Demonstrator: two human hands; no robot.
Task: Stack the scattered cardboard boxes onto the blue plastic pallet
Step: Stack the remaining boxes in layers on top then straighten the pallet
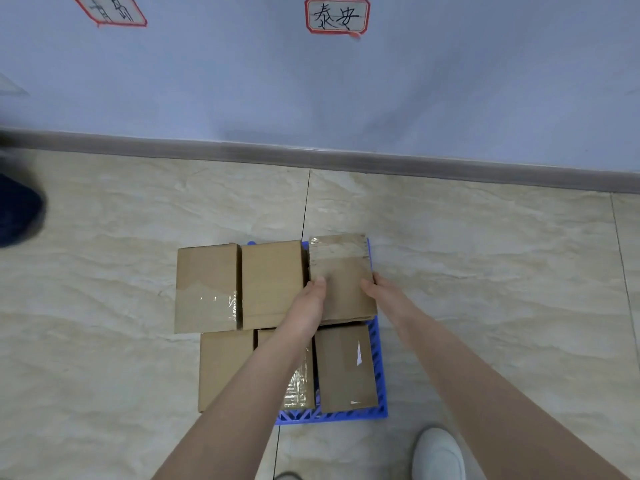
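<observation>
A blue plastic pallet (380, 375) lies on the tiled floor, almost fully covered by several brown cardboard boxes in two rows. The far right box (341, 268), with clear tape on its far end, sits at the pallet's back right corner. My left hand (310, 299) presses its left side and my right hand (375, 287) grips its right edge. Two more boxes (206, 289) (272, 282) fill the back row to the left. The near row holds a left box (221, 365), a middle box (299, 389) partly hidden by my left forearm, and a right box (346, 367).
A pale blue wall with a grey baseboard (311, 155) runs about a box length behind the pallet. Two red-framed handwritten labels (337, 15) hang on it. My white shoe (438, 453) stands near the pallet's front right. A dark blue shape (17, 209) is at the left edge.
</observation>
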